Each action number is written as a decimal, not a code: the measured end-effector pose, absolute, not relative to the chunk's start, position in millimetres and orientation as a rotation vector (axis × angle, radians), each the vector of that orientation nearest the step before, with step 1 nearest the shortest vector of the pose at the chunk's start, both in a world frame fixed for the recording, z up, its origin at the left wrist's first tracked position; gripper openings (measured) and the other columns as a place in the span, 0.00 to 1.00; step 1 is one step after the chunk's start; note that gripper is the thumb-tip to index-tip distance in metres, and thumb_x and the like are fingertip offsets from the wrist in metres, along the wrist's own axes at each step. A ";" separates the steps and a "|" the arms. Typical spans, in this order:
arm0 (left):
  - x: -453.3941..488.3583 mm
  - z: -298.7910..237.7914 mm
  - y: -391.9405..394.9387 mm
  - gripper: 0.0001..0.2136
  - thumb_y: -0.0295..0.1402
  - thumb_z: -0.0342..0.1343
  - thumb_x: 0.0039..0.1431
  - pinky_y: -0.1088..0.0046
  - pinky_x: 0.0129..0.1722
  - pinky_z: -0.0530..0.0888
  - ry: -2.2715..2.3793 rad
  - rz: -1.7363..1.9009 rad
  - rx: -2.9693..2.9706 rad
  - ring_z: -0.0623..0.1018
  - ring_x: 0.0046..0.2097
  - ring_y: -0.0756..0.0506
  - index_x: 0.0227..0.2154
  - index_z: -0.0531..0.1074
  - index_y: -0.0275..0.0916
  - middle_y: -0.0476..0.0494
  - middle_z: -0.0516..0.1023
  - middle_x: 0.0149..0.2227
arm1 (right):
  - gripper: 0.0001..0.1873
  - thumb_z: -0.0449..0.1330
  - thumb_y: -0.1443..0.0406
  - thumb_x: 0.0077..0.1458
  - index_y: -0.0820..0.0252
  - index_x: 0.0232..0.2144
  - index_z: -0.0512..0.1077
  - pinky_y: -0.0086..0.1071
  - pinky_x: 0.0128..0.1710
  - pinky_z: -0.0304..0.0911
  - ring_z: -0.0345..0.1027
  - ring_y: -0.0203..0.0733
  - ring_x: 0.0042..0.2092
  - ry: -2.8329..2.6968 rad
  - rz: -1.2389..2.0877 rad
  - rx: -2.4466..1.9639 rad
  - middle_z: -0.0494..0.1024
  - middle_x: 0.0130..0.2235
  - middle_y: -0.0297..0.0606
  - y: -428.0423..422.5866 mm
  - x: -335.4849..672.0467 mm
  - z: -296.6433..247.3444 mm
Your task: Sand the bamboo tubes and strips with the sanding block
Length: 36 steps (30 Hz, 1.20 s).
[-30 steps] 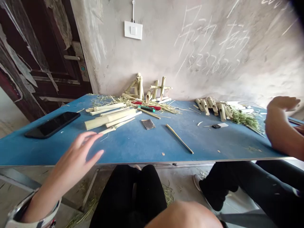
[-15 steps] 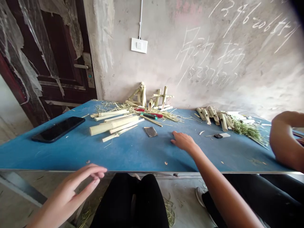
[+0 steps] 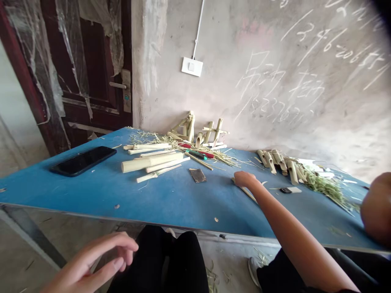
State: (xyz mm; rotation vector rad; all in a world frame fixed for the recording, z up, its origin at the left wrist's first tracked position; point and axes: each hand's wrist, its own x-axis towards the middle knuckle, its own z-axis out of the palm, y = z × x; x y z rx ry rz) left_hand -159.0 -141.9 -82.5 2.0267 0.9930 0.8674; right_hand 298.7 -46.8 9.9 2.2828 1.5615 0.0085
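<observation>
My right hand (image 3: 244, 179) reaches across the blue table (image 3: 152, 199), fingers curled down over the far end of a thin bamboo stick (image 3: 250, 195) that lies flat on the top. My left hand (image 3: 91, 264) hovers below the table's near edge, over my lap, fingers loosely stretched and holding nothing. A small dark square pad (image 3: 198, 175) lies just left of my right hand. Further left, split bamboo lengths (image 3: 149, 161) lie in a bundle.
A black phone (image 3: 83, 160) lies at the table's left. Small bamboo frames (image 3: 189, 126) lean on the wall, with red and green cutters (image 3: 198, 154) in front. Short bamboo tubes (image 3: 281, 162) and green shavings (image 3: 326, 185) lie right. Another person's arm (image 3: 377, 207) rests at the right edge.
My right hand came up from my lap and reached out onto the thin stick. My left hand drew back off the table to below its edge. The view tilted and rose.
</observation>
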 end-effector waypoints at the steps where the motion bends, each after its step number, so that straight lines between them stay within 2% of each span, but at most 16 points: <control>1: -157.6 -79.8 -144.2 0.12 0.43 0.48 0.62 0.79 0.35 0.74 0.909 0.808 1.997 0.76 0.31 0.48 0.38 0.73 0.45 0.48 0.76 0.30 | 0.12 0.58 0.61 0.59 0.64 0.42 0.70 0.39 0.42 0.68 0.70 0.39 0.42 1.614 -0.010 2.246 0.74 0.43 0.39 -45.8 297.7 11.7; 5: -149.9 -67.6 -149.8 0.09 0.38 0.50 0.62 0.79 0.37 0.73 0.768 0.732 1.879 0.75 0.33 0.49 0.40 0.73 0.46 0.49 0.76 0.32 | 0.02 0.58 0.69 0.54 0.64 0.30 0.70 0.32 0.35 0.63 0.67 0.37 0.35 1.933 -0.020 2.118 0.74 0.33 0.38 -49.6 274.6 33.7; 9: -131.8 -55.4 -151.3 0.11 0.37 0.49 0.64 0.77 0.41 0.72 0.667 0.832 1.830 0.75 0.38 0.49 0.48 0.67 0.49 0.49 0.75 0.39 | 0.03 0.54 0.68 0.54 0.60 0.33 0.67 0.28 0.34 0.59 0.64 0.33 0.32 2.421 -0.029 1.926 0.72 0.31 0.32 -72.8 222.0 75.4; 12: -111.1 -46.4 -149.5 0.18 0.36 0.50 0.64 0.72 0.50 0.69 0.698 1.007 1.894 0.72 0.48 0.47 0.56 0.58 0.52 0.46 0.70 0.50 | 0.02 0.56 0.67 0.52 0.59 0.31 0.66 0.27 0.28 0.58 0.61 0.32 0.28 3.028 -0.464 1.526 0.67 0.26 0.29 -94.4 178.9 99.6; 15: -90.9 -40.2 -148.8 0.22 0.37 0.51 0.63 0.68 0.55 0.65 0.746 1.114 1.952 0.67 0.54 0.44 0.59 0.54 0.51 0.43 0.64 0.56 | 0.03 0.57 0.66 0.55 0.60 0.33 0.64 0.27 0.28 0.64 0.66 0.30 0.28 3.259 -1.226 1.092 0.69 0.29 0.30 -104.5 145.5 104.4; 17: -81.3 -39.4 -150.2 0.17 0.39 0.49 0.65 0.68 0.53 0.65 0.708 1.082 1.911 0.70 0.50 0.45 0.55 0.60 0.47 0.43 0.70 0.50 | 0.05 0.58 0.67 0.55 0.59 0.34 0.64 0.26 0.29 0.66 0.68 0.29 0.28 3.280 -1.575 0.873 0.71 0.31 0.30 -102.2 132.2 99.3; 19: -75.6 -41.8 -152.5 0.12 0.41 0.44 0.67 0.71 0.44 0.68 0.668 0.990 1.800 0.73 0.36 0.48 0.46 0.66 0.42 0.47 0.73 0.33 | 0.06 0.59 0.66 0.55 0.59 0.35 0.65 0.26 0.29 0.67 0.69 0.29 0.28 3.254 -1.713 0.798 0.71 0.31 0.30 -93.4 127.9 91.1; 20: -74.1 -44.0 -153.4 0.13 0.42 0.42 0.68 0.72 0.39 0.68 0.657 0.953 1.735 0.71 0.29 0.50 0.42 0.67 0.40 0.50 0.70 0.25 | 0.07 0.59 0.65 0.55 0.58 0.36 0.65 0.26 0.30 0.67 0.70 0.30 0.29 3.230 -1.715 0.808 0.72 0.32 0.31 -87.0 129.4 86.0; 22: -72.7 -49.3 -154.3 0.16 0.44 0.40 0.68 0.74 0.31 0.66 0.646 0.928 1.605 0.65 0.22 0.52 0.38 0.66 0.38 0.54 0.63 0.19 | 0.10 0.58 0.61 0.57 0.59 0.40 0.65 0.30 0.35 0.69 0.71 0.33 0.34 3.188 -1.536 0.962 0.73 0.34 0.34 -71.0 139.4 72.7; 24: -72.7 -54.4 -153.8 0.17 0.46 0.41 0.67 0.74 0.27 0.64 0.635 0.959 1.496 0.63 0.21 0.52 0.38 0.64 0.37 0.55 0.62 0.19 | 0.16 0.56 0.58 0.57 0.60 0.45 0.65 0.35 0.44 0.68 0.71 0.38 0.43 3.130 -1.087 1.313 0.74 0.42 0.41 -52.6 156.2 53.9; 26: -73.2 -58.6 -152.5 0.18 0.48 0.41 0.66 0.76 0.24 0.63 0.617 0.985 1.419 0.61 0.20 0.53 0.38 0.63 0.37 0.56 0.60 0.19 | 0.20 0.56 0.58 0.56 0.59 0.49 0.65 0.38 0.53 0.62 0.67 0.43 0.52 2.887 -0.459 1.759 0.71 0.51 0.44 -35.0 175.3 31.3; 27: -73.5 -60.1 -151.7 0.18 0.48 0.42 0.66 0.76 0.23 0.62 0.603 0.991 1.395 0.60 0.19 0.53 0.38 0.63 0.37 0.56 0.58 0.19 | 0.22 0.58 0.59 0.55 0.61 0.50 0.66 0.42 0.57 0.57 0.63 0.47 0.56 2.811 -0.388 1.820 0.69 0.54 0.48 -27.5 184.3 20.1; 29: -74.1 -61.6 -149.8 0.17 0.48 0.42 0.66 0.77 0.21 0.60 0.582 0.998 1.383 0.56 0.19 0.54 0.39 0.63 0.37 0.57 0.56 0.19 | 0.25 0.59 0.58 0.52 0.63 0.52 0.66 0.44 0.58 0.55 0.61 0.51 0.57 2.727 -0.327 1.867 0.68 0.55 0.49 -16.4 199.1 1.8; 31: -74.3 -60.3 -146.9 0.17 0.47 0.42 0.67 0.78 0.21 0.59 0.587 1.003 1.405 0.55 0.19 0.54 0.39 0.63 0.37 0.57 0.55 0.20 | 0.26 0.59 0.60 0.52 0.63 0.52 0.67 0.42 0.58 0.56 0.62 0.49 0.56 2.702 -0.320 1.866 0.69 0.54 0.48 -10.7 208.5 -8.4; 36: -68.3 -43.1 -129.0 0.16 0.44 0.40 0.67 0.77 0.22 0.60 0.644 1.005 1.555 0.57 0.20 0.54 0.44 0.62 0.36 0.57 0.56 0.20 | 0.25 0.56 0.70 0.49 0.65 0.52 0.66 0.34 0.54 0.58 0.65 0.44 0.53 2.650 -0.212 1.943 0.71 0.53 0.47 -11.2 213.5 -9.0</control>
